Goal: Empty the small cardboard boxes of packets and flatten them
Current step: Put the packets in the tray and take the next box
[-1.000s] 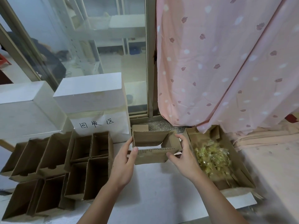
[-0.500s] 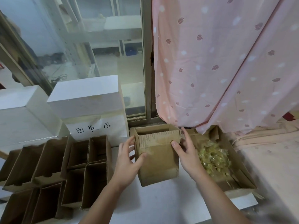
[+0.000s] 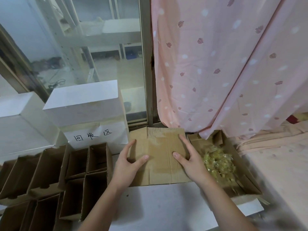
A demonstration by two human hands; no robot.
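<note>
Both forearms are reaching in from the bottom edge over the white tabletop (image 3: 166, 205), bare and angled toward each other. The left hand (image 3: 128, 165) is lying on the left part of the flattened box (image 3: 160, 157), its fingers spread and fairly straight, thumb pointing right across the cardboard; it is pressing rather than gripping. The right hand (image 3: 190, 159) is mirroring it on the right part, fingers extended along the box's right edge and thumb pointing left, likewise grasping nothing. The box is lying flat on the tabletop between the two hands, brown corrugated card with visible creases and a ribbed, torn strip along its far edge. To the left, open boxes (image 3: 80, 165) of the same brown card are standing packed side by side. To the right, a shallow cardboard tray (image 3: 246, 177) is holding a heap of crinkly yellow packets (image 3: 218, 162). Farther back, a white box (image 3: 86, 104) is carrying a handwritten paper label, and a pink patterned curtain (image 3: 225, 64) is hanging beside a window (image 3: 93, 55).
</note>
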